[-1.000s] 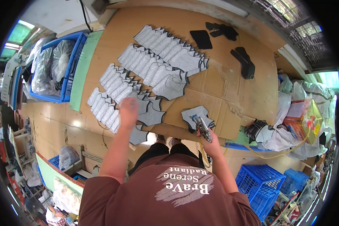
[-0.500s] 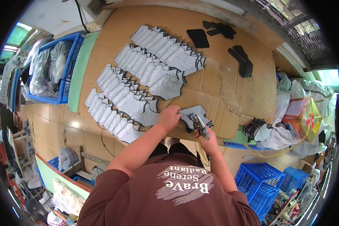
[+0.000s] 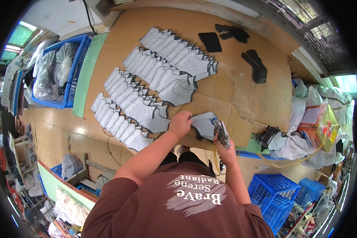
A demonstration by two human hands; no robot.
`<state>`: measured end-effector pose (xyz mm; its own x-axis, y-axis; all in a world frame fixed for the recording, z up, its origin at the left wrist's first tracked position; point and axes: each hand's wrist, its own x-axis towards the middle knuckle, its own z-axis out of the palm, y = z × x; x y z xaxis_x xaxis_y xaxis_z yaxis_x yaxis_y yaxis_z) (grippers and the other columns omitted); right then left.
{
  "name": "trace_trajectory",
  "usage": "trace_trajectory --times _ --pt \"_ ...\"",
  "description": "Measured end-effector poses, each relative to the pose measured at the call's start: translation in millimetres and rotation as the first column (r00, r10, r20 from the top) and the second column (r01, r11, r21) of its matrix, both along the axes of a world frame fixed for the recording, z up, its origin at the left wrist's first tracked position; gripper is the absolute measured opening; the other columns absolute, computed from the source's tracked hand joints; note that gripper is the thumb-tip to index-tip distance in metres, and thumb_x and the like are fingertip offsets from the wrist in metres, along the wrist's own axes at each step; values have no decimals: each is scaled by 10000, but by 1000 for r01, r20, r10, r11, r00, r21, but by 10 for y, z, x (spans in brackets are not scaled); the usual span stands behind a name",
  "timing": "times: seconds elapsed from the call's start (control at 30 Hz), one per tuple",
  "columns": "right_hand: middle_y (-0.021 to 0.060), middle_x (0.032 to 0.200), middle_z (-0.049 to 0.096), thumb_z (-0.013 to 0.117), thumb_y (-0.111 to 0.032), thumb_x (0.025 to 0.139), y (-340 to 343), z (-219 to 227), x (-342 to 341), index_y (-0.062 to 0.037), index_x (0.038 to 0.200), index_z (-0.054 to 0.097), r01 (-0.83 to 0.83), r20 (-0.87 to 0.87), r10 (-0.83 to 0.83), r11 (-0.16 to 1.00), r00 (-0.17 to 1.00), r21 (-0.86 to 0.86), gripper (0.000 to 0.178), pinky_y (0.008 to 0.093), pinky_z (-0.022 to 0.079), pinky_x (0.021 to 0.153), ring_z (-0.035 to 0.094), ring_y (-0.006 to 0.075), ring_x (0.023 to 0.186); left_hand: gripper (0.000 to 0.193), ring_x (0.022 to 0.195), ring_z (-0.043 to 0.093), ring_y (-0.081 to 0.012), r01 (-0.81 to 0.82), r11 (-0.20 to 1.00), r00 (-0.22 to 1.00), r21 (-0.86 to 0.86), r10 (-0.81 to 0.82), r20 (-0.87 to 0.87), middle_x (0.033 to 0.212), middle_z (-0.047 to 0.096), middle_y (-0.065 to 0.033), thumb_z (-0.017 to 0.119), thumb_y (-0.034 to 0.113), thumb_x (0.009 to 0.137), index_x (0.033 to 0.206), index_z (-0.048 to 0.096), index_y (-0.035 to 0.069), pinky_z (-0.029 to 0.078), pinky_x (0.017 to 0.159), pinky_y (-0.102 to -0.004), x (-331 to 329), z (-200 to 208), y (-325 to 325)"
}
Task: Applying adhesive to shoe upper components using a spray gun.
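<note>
My left hand [image 3: 180,123] is closed in a pinch at the left edge of a light grey fabric piece [image 3: 203,124] with a dark border, at the front of the cardboard-covered table. In my right hand [image 3: 227,151] is a metal spray gun [image 3: 221,133], its nozzle over the right end of that piece. A yellow hose [image 3: 215,156] hangs below the gun. Left of and beyond my hands, several overlapping rows of matching grey fabric pieces [image 3: 156,73] lie slantwise on the cardboard [image 3: 234,91]. My left fingertips are partly hidden.
Black cut pieces [image 3: 254,67] lie at the table's far right, with a black square piece [image 3: 210,42] beside them. A blue crate [image 3: 69,93] of plastic bags stands at left. At right are plastic bags [image 3: 283,146] and, lower down, blue crates [image 3: 271,194].
The spray gun and my right hand have moved right along the fabric piece, uncovering more of it. My left hand has barely shifted and keeps its pinch.
</note>
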<state>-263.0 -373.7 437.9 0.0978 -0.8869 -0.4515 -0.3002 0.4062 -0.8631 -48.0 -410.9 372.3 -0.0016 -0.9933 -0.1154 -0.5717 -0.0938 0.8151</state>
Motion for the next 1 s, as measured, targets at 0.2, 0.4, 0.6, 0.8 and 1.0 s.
trace_trajectory --times 0.2,0.4,0.6,0.8,1.0 --pt "52 890 580 466 35 729 34 31 -15 -20 936 553 -31 46 29 999 999 30 232 274 407 790 534 148 843 155 651 608 -185 -214 957 940 197 257 -225 750 629 -107 613 81 741 871 611 -3 473 581 -290 435 286 125" --pt "55 879 583 469 20 732 26 43 25 -28 883 559 -68 56 66 997 996 29 182 273 412 772 532 149 822 165 600 590 -131 -527 787 792 320 591 -151 742 625 -88 598 51 766 895 605 -51 495 568 -243 1630 312 443" --pt "48 763 555 473 1 726 50 -87 65 -36 828 548 -89 58 91 995 994 -45 132 260 402 642 488 127 689 146 707 584 -227 -607 792 778 57 579 243 807 612 -128 595 58 757 881 601 -18 467 634 -316 1797 129 505" --pt "21 701 527 475 11 705 37 -73 156 -26 807 535 -95 84 97 995 992 -27 124 254 392 624 471 111 664 150 827 525 -324 -211 944 949 -252 259 177 860 547 -154 611 47 712 850 570 4 435 730 -379 984 93 357" --pt "13 714 528 470 18 716 25 -72 145 -20 825 541 -96 103 92 995 990 30 135 241 392 646 473 102 685 245 912 509 -340 89 970 992 -226 -66 107 940 539 -155 624 86 715 936 560 1 416 807 -404 269 25 161"
